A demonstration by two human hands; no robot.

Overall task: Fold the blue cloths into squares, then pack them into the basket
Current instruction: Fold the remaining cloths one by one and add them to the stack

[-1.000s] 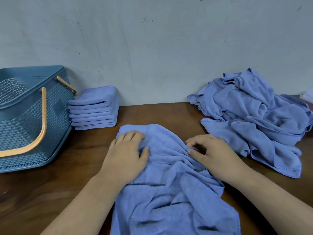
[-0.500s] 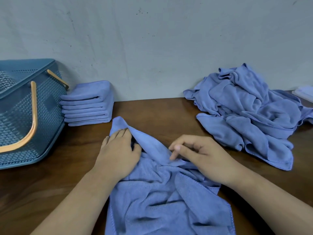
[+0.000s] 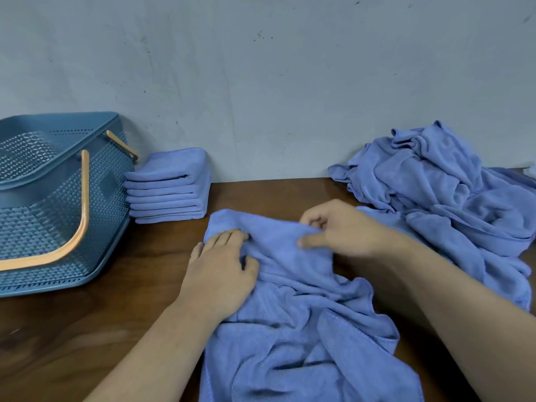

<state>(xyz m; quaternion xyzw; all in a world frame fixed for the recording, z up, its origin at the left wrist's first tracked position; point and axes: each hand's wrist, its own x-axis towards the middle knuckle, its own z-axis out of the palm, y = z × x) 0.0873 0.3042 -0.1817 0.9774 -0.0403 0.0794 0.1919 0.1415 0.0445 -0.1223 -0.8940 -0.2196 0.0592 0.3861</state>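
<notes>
A crumpled blue cloth (image 3: 293, 338) lies on the brown table in front of me. My left hand (image 3: 220, 274) holds the cloth's far left part, with thumb and fingers closed on a fold. My right hand (image 3: 345, 230) pinches the cloth's far edge between thumb and fingers and lifts it a little. A blue plastic basket (image 3: 55, 210) with tan handles stands at the left. Beside it sits a stack of folded blue cloths (image 3: 169, 188) against the wall.
A loose heap of unfolded blue cloths (image 3: 452, 195) fills the right side of the table, close to my right forearm. A grey wall (image 3: 261, 82) closes off the back. Bare wood (image 3: 72, 338) shows at the front left.
My right hand has slid to the right along the cloth's far edge, pulling it out wider. My left hand has stayed at the left part. The far edge is now straighter.
</notes>
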